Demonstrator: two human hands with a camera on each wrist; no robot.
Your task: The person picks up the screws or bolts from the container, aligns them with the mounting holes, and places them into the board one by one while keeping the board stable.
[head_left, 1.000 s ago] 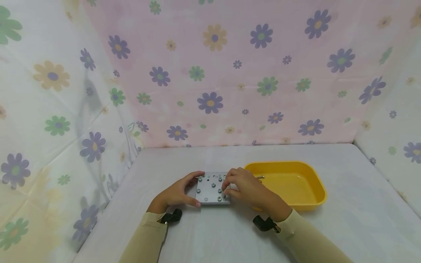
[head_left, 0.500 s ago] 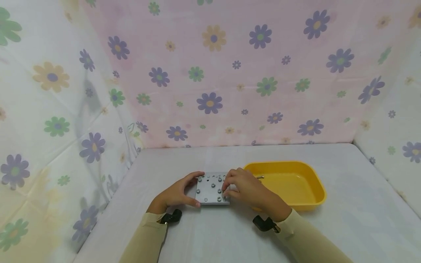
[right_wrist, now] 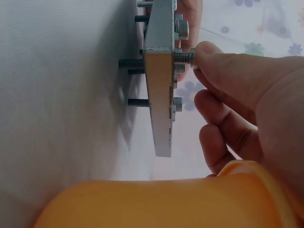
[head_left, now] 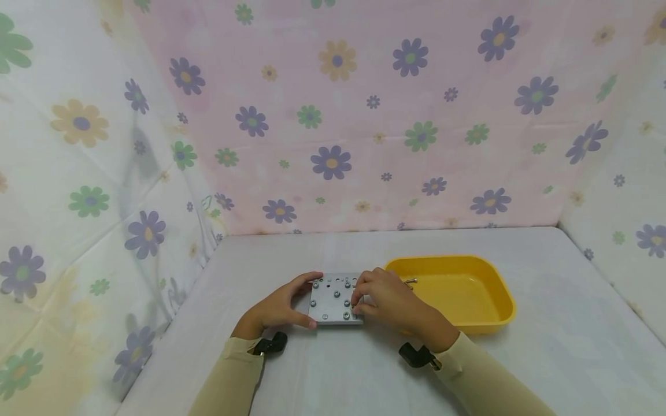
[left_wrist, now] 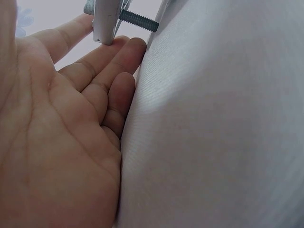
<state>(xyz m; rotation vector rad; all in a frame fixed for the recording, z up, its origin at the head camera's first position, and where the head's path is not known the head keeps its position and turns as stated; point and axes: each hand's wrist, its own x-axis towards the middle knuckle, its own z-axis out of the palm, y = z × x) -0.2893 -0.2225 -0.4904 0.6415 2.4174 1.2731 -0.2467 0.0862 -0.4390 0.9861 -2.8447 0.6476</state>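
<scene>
A silver metal plate point(head_left: 328, 304) with several hex-socket screws and a few open holes lies in the middle of the table. My left hand point(head_left: 283, 304) grips its left side, thumb at the near edge and fingers at the far edge. At the plate's near right corner, my right hand point(head_left: 390, 297) pinches a screw between thumb and index finger. In the right wrist view that screw point(right_wrist: 183, 58) stands upright in the plate, its threads showing between plate and fingertips. Threaded shanks point(right_wrist: 130, 64) stick out below the plate. The left wrist view shows one such shank point(left_wrist: 137, 21) near the cloth.
A yellow tray point(head_left: 507, 294) stands just right of the plate, close by the right forearm. At its left end lies a loose screw point(head_left: 413, 281), partly hidden by the hand. White cloth point(head_left: 333, 370) covers the table; flowered fabric point(head_left: 374, 173) hangs behind and at both sides.
The right fingertips have shifted slightly about the screw, whose lower part shows less in the head view. Plate, left hand and tray stay in place.
</scene>
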